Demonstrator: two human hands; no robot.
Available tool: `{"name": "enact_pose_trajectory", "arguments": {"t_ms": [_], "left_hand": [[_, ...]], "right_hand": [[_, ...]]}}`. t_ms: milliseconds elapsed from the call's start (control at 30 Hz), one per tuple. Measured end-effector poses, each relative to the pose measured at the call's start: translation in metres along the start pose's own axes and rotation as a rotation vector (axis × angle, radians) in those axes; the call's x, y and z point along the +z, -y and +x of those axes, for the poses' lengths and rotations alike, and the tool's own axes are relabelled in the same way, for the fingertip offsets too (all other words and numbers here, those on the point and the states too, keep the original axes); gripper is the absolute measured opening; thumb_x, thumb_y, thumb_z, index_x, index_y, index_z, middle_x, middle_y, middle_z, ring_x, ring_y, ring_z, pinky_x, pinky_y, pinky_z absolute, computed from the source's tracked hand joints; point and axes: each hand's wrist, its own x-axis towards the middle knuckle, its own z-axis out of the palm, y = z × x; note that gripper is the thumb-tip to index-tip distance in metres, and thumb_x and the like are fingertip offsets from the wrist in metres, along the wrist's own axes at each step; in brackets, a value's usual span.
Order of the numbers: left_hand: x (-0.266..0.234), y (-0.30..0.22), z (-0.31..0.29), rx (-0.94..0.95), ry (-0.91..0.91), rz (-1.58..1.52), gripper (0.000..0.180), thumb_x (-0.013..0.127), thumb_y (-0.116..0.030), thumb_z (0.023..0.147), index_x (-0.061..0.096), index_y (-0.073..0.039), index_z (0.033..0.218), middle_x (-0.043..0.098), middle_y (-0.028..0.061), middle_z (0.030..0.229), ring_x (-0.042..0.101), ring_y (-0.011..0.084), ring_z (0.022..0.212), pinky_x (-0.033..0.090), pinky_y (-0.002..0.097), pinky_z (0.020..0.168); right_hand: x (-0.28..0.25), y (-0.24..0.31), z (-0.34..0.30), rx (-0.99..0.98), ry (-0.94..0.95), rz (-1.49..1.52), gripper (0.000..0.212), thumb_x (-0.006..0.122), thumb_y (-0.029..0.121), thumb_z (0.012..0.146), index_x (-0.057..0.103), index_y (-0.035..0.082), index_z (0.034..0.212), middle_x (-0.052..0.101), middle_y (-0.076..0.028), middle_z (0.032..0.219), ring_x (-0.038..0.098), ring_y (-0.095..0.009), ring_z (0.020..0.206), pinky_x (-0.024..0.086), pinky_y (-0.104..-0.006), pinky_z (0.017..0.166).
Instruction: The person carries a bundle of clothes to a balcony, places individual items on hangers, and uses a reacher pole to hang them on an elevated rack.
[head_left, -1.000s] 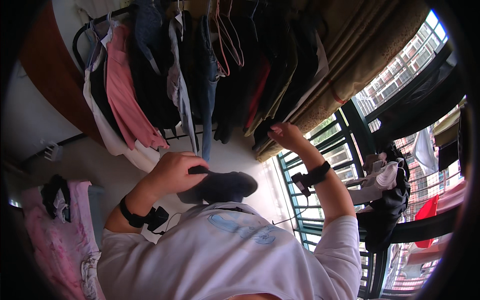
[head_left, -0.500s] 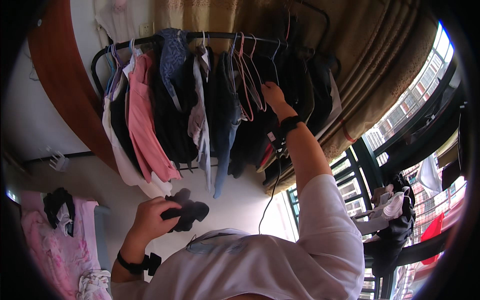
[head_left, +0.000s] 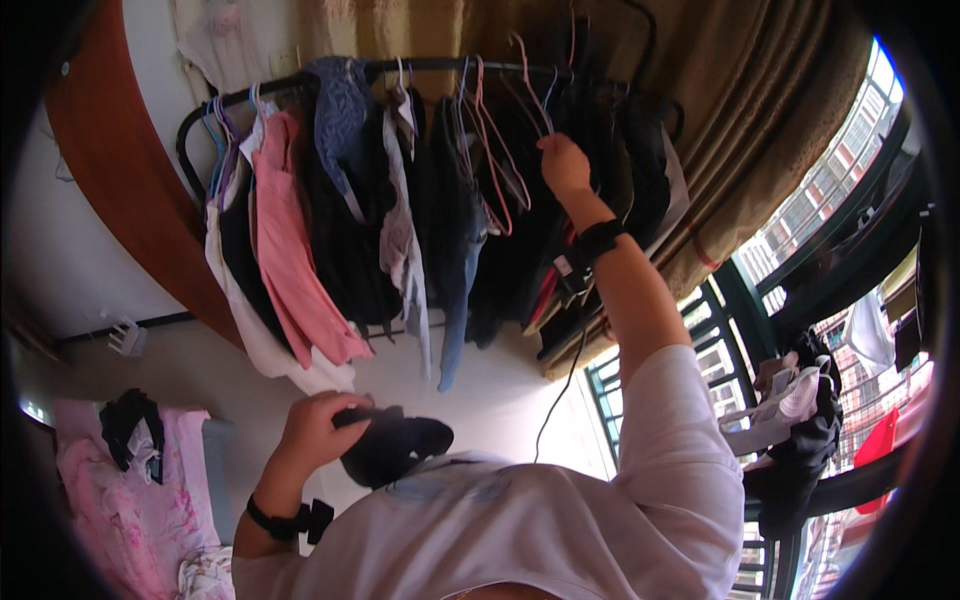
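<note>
I looked on from far away through the camera on the person's head. The left hand was low, in front of the person's white shirt. Its grip was pinched on a dark cloth, with thumb and fingers at the left end of it. The rest of the cloth stuck out to the right, over the pale floor.

The right hand was up high by the clothes rack. Its grip was closed on a thin hanger. The hook poked up above the rack's black bar, and I could not tell if it touched the bar. A pink hanger hung just left of that hand.

I saw 2 black bands, 1 near each hand. Farther left on the rack hung blue jeans and a pink top. A brown curtain hung to the right. Low on the left lay a pink sheet with black clothes on top.
</note>
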Motion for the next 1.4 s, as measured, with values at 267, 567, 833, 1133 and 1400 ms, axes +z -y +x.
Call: {"name": "enact_pose_trajectory", "arguments": {"t_ms": [267,567,833,1133,1400], "left_hand": [[0.035,-0.006,0.038,0.054,0.019,0.068,0.024,0.065,-0.008,0.071,0.061,-0.003,0.095,0.064,0.0121,0.088,0.062,0.0238,0.081,0.048,0.0294,0.071],[0.055,-0.029,0.097,0.092,0.281,0.112,0.022,0.061,0.0,0.076,0.061,-0.003,0.098,0.062,0.0066,0.089,0.059,0.014,0.081,0.045,0.0239,0.07],[0.079,-0.039,0.133,0.074,0.342,0.234,0.018,0.061,-0.013,0.082,0.062,-0.004,0.098,0.061,0.0088,0.083,0.058,0.0184,0.068,0.045,0.0272,0.061],[0.107,-0.041,0.142,0.307,0.279,0.278,0.024,0.058,-0.015,0.084,0.06,-0.003,0.104,0.06,0.0131,0.091,0.059,0.0266,0.079,0.046,0.0304,0.07],[0.104,-0.056,0.143,0.151,0.318,0.223,0.026,0.056,-0.016,0.085,0.059,-0.003,0.107,0.06,0.0135,0.094,0.059,0.026,0.08,0.046,0.0296,0.072]], "right_hand": [[-0.089,-0.034,-0.212,0.223,0.078,0.579,0.019,0.046,0.02,0.093,0.058,0.005,0.093,0.053,0.002,0.074,0.045,-0.008,0.065,0.039,-0.0209,0.062],[-0.17,-0.066,-0.362,0.687,0.031,0.736,0.032,0.059,0.016,0.087,0.047,0.0,0.112,0.053,0.001,0.072,0.043,-0.003,0.064,0.034,-0.0171,0.062],[-0.195,-0.013,-0.374,0.593,0.251,0.593,0.027,0.049,0.018,0.093,0.063,-0.004,0.089,0.062,-0.005,0.089,0.053,-0.009,0.079,0.04,-0.0203,0.073],[-0.191,0.012,-0.374,0.501,0.351,0.598,0.025,0.05,0.018,0.093,0.062,-0.003,0.085,0.058,-0.004,0.08,0.047,-0.009,0.066,0.039,-0.0213,0.06],[-0.193,0.008,-0.372,0.503,0.369,0.574,0.026,0.05,0.018,0.092,0.063,-0.003,0.085,0.057,-0.004,0.073,0.043,-0.008,0.06,0.038,-0.0213,0.057]]}}
